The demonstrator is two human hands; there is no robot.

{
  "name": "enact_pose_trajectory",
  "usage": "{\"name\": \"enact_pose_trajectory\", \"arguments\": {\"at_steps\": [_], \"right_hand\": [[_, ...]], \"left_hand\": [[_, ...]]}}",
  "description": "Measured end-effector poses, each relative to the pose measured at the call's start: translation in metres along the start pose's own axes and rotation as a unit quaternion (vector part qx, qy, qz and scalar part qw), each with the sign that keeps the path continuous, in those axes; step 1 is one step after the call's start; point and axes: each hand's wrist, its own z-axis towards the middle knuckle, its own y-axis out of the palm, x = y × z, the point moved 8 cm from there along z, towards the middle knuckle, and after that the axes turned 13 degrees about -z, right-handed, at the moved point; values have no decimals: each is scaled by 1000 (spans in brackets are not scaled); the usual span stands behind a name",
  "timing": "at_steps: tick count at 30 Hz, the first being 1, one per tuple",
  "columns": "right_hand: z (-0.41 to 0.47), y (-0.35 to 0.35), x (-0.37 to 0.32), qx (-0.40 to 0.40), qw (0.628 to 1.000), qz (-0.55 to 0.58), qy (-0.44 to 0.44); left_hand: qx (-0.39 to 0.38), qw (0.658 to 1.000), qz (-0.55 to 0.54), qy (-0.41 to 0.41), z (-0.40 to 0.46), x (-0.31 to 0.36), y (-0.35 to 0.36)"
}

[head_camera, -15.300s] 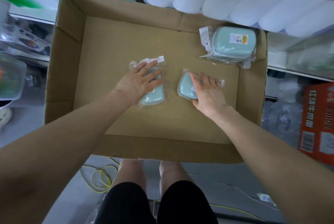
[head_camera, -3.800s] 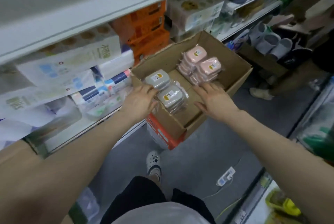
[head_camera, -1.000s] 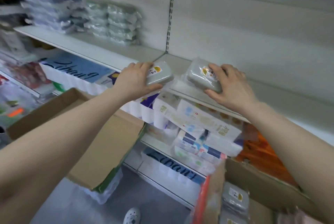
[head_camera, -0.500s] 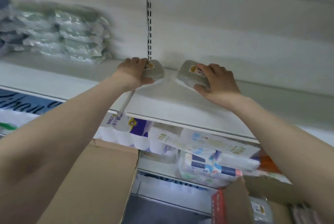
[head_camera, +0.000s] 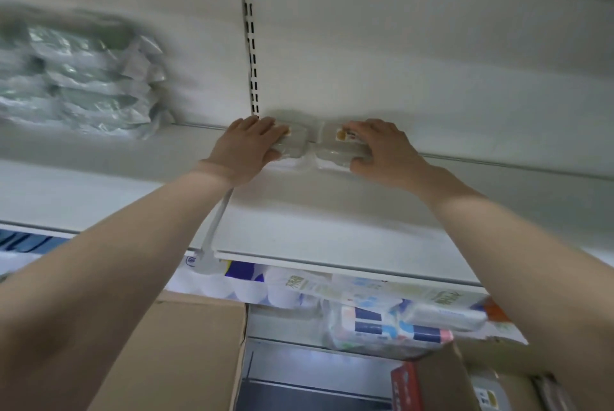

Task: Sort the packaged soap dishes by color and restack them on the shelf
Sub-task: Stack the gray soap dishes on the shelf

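The left hand (head_camera: pixel 247 148) is laid over a grey packaged soap dish (head_camera: pixel 292 144), fingers curled across its top and thumb against its near edge, so that it is gripped against the white shelf (head_camera: pixel 332 211). The right hand (head_camera: pixel 378 150) is curled in the same way round a second grey packaged soap dish (head_camera: pixel 335 146), fingertips by its yellow label and thumb tucked at the near right corner. Both packs are set on the shelf at its back, just right of the slotted upright (head_camera: pixel 251 45) in the rear wall, and they lie side by side with their clear wrappers apparently touching, though blur makes the seam hard to judge. Well to the left of the upright, at the back of the same shelf, a stack of pale green packaged dishes (head_camera: pixel 79 78) is seen, heavily blurred. Below the shelf, wrapped tissue packs (head_camera: pixel 382 321) are stored on a lower level. Below and left of the upright, a brown cardboard box (head_camera: pixel 172 354) is seen, and a second carton with a red edge (head_camera: pixel 432 384) lies at the lower right.
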Motion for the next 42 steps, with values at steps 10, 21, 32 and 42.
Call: {"name": "enact_pose_trajectory", "arguments": {"at_steps": [10,21,32,42], "right_hand": [[7,25,-18,40,996,-71,-48],[-49,-13,-7,77,983,-150,-69],[-227,-31,64,151,970,-179,-62],[-456,59,173,90,991,-100,-23]], "left_hand": [[-8,999,9,-29,-5,3,4],[33,999,-20,-10,-19,71,-19],[118,992,-26,48,-72,245,-20],[59,984,-146,79,-150,453,122]]}}
